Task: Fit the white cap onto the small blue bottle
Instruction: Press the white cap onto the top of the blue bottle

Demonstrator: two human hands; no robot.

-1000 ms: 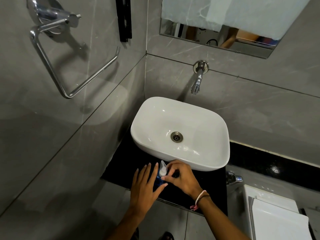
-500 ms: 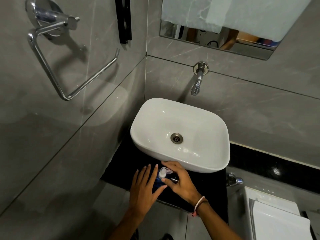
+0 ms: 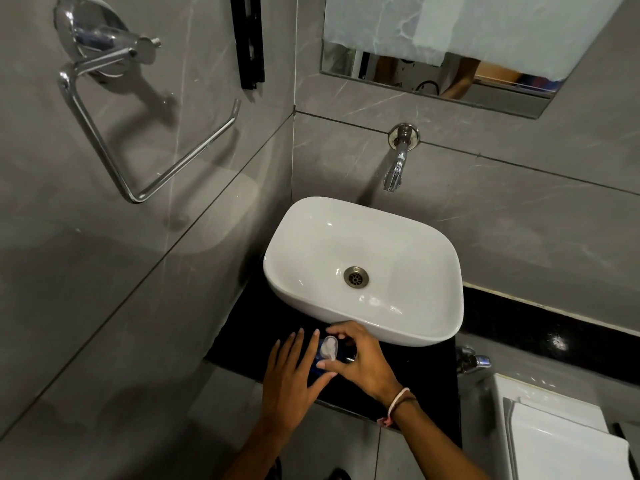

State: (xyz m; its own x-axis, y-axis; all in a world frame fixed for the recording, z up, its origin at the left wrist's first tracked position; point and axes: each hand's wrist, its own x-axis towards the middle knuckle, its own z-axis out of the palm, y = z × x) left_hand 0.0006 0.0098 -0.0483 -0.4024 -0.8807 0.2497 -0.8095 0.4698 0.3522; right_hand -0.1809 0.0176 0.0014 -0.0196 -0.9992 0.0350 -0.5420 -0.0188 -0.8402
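A small blue bottle (image 3: pixel 316 364) stands on the black counter (image 3: pixel 242 344) just in front of the white basin. My left hand (image 3: pixel 291 382) wraps its side, thumb across the front and fingers stretched up, so most of the bottle is hidden. On top of the bottle sits the white cap (image 3: pixel 328 348), its top face turned toward me. My right hand (image 3: pixel 362 363) pinches the cap between thumb and fingers. Whether the cap is fully seated cannot be told.
A white basin (image 3: pixel 429 268) with a metal drain sits on the counter under a wall tap (image 3: pixel 396 161). A chrome towel ring (image 3: pixel 138 133) hangs on the left wall. A toilet cistern (image 3: pixel 561 434) and a chrome valve (image 3: pixel 472 362) are at the right.
The cap stood upright over the bottle; my right hand has since pressed it down and tilted it so its top shows. Both hands stayed in place on the counter.
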